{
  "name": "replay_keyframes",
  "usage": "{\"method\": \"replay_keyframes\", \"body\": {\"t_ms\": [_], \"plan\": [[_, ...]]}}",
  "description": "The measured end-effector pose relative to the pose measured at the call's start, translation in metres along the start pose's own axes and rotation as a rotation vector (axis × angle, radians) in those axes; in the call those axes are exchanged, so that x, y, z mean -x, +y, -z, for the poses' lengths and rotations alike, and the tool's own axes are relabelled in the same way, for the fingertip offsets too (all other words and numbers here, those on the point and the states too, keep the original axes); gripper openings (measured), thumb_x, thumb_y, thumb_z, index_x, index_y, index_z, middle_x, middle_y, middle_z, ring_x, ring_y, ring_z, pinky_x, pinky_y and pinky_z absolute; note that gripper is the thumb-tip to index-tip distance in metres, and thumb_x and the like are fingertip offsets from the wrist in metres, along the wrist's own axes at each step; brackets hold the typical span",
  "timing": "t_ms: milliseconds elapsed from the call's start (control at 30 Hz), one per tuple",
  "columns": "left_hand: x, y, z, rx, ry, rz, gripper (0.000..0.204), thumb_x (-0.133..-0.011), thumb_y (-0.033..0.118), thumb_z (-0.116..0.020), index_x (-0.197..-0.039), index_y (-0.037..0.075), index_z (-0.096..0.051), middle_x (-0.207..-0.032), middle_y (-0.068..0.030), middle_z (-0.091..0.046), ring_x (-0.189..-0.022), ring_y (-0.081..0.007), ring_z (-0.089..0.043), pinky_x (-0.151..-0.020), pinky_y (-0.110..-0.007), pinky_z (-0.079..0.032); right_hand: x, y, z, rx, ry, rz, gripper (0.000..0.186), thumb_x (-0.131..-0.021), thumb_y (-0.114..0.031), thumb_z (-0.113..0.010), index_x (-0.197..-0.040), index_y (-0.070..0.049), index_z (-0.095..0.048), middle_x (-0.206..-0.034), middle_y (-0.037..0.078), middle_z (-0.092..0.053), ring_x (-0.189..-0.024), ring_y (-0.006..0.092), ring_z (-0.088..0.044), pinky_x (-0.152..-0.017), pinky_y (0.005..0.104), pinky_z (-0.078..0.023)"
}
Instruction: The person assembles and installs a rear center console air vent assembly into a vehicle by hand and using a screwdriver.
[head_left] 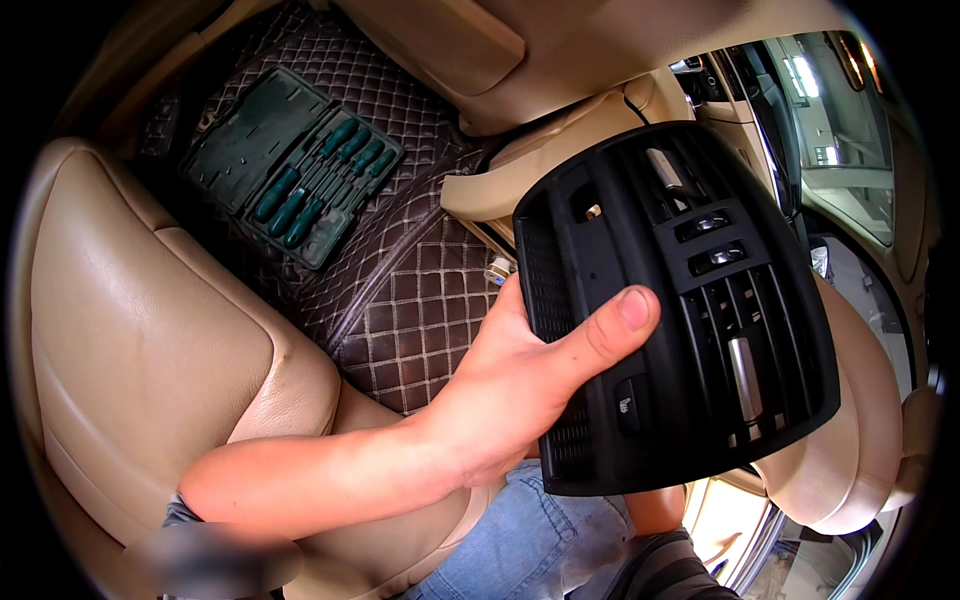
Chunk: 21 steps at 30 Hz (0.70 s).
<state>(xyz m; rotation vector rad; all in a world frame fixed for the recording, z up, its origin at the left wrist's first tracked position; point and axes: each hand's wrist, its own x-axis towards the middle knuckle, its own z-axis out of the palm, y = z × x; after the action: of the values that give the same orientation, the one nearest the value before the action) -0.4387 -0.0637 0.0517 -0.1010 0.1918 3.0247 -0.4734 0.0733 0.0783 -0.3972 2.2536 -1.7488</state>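
Observation:
My left hand grips a black rear air vent panel by its left edge. The thumb lies across the panel's face, while the fingers are hidden behind it. The panel is tilted and held up in front of me. It has slatted vents with silver tabs, two small thumbwheels, a square opening and a seat-heater style button. Below the panel a bit of my right forearm shows beside a dark sleeve; my right hand is hidden behind the panel.
An open green tool case with several green-handled screwdrivers lies on the quilted brown floor mat. Beige seats stand left and right. The beige centre console is behind the panel, with a white connector near its end.

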Motion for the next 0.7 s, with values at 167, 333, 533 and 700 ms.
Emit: {"method": "replay_keyframes", "body": {"t_ms": [167,333,533,700], "plan": [[-0.004,0.002,0.005,-0.033,-0.087,0.063,0.076,-0.086,0.045,-0.064,-0.135,-0.001,-0.029,-0.123,-0.0128,-0.052,-0.108,-0.0188,-0.057,-0.09,-0.033,-0.052,-0.002,-0.001,0.001,-0.003,-0.004,-0.001,0.054,-0.071,-0.017,-0.081,-0.116,0.0,-0.056,-0.109,0.008,-0.062,-0.098,0.0173,-0.059,-0.088,0.031,-0.047],[-0.007,0.003,0.004,0.013,-0.097,0.088,0.072,-0.083,0.043,-0.07,-0.13,0.0,-0.036,-0.118,-0.0123,-0.054,-0.105,-0.017,-0.057,-0.086,-0.032,-0.052,-0.004,-0.004,0.002,0.002,-0.006,0.002,0.055,-0.072,-0.017,-0.081,-0.117,0.0,-0.056,-0.109,0.008,-0.062,-0.099,0.0175,-0.059,-0.088,0.0311,-0.047],[-0.007,0.003,0.012,0.017,-0.054,0.103,0.072,-0.083,0.045,-0.069,-0.131,0.002,-0.036,-0.115,-0.0115,-0.055,-0.102,-0.017,-0.059,-0.082,-0.032,-0.054,-0.004,0.003,-0.001,-0.028,-0.029,-0.023,0.055,-0.072,-0.018,-0.081,-0.118,0.0,-0.056,-0.11,0.008,-0.062,-0.1,0.0178,-0.058,-0.089,0.0313,-0.047],[-0.01,0.001,0.009,0.086,-0.063,0.191,0.075,-0.083,0.051,-0.064,-0.132,0.002,-0.036,-0.114,-0.0127,-0.056,-0.098,-0.0184,-0.062,-0.078,-0.032,-0.057,-0.001,-0.006,0.007,-0.023,-0.011,-0.034,0.056,-0.072,-0.018,-0.081,-0.118,0.0,-0.055,-0.111,0.008,-0.061,-0.1,0.0181,-0.058,-0.089,0.0315,-0.047]]}}
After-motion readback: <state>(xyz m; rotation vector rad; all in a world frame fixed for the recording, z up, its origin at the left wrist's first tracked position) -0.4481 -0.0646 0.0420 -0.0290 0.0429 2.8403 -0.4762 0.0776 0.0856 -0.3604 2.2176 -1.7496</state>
